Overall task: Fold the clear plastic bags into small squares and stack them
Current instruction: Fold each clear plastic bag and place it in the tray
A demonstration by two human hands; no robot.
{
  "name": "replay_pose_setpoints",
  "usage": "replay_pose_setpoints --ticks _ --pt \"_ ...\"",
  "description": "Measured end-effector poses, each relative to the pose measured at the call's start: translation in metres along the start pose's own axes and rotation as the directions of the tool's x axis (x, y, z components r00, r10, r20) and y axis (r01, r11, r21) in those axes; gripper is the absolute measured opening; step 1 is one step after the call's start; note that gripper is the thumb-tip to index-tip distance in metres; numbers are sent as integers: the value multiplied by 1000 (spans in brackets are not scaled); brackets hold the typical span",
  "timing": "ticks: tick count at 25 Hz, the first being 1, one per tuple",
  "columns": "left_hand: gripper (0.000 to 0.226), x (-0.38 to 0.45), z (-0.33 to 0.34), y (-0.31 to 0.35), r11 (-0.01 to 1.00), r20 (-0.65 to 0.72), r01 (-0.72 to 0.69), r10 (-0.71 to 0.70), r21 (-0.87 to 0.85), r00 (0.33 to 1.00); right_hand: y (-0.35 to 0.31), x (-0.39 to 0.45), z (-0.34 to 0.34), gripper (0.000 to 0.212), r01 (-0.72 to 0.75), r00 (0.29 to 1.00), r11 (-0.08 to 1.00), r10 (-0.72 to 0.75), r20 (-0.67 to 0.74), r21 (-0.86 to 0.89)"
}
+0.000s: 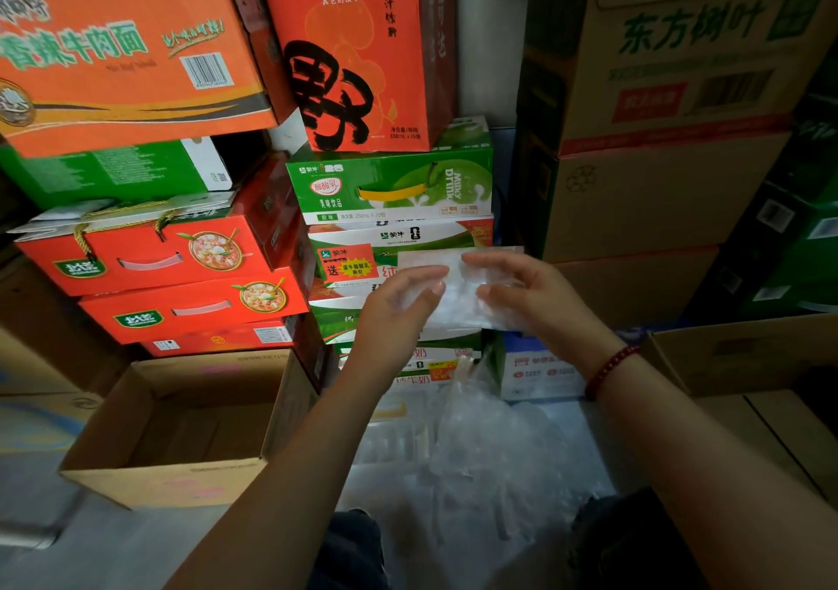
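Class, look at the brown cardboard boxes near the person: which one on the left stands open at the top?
The low brown box at lower left, beside the left forearm. Its top is open and its inside shows; the tall brown boxes stacked at right are taped shut.

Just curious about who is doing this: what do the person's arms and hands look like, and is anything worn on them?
Both forearms are bare, with no sleeves or gloves in view. The left hand wears nothing. The right hand has a dark red beaded bracelet around its wrist.

Green carton (390, 186) reads "Milky Drink", "250mL X 20"; brown box (680, 68) "东方树叶".
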State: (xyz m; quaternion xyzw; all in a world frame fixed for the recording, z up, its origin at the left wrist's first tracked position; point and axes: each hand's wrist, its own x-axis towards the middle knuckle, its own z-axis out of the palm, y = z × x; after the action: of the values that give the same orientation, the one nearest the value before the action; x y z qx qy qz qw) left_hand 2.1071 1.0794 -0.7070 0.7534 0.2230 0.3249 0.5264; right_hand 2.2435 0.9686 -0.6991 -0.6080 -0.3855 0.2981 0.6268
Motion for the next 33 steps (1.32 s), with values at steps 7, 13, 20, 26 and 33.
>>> replay_pose_setpoints --ticks 7,13,20,26,33 --pt "50 2 -3 4 997 8 77 -77 4 997 0 -2 6 45 -12 998 1000 13 -64 18" --pt "59 3 -6 5 995 6 85 -85 -59 996 8 4 -2 42 27 989 997 -38 -143 -75" --pt "58 2 -21 4 997 238 55 -39 -61 971 4 6 -14 56 -80 997 991 78 -15 -105" --pt "44 7 -13 -4 911 237 289 -223 -294 945 5 2 -10 19 -278 937 951 299 178 -135" --pt "15 9 -6 -14 786 227 592 -552 -180 802 6 -2 6 5 -208 968 978 210 -139 25"
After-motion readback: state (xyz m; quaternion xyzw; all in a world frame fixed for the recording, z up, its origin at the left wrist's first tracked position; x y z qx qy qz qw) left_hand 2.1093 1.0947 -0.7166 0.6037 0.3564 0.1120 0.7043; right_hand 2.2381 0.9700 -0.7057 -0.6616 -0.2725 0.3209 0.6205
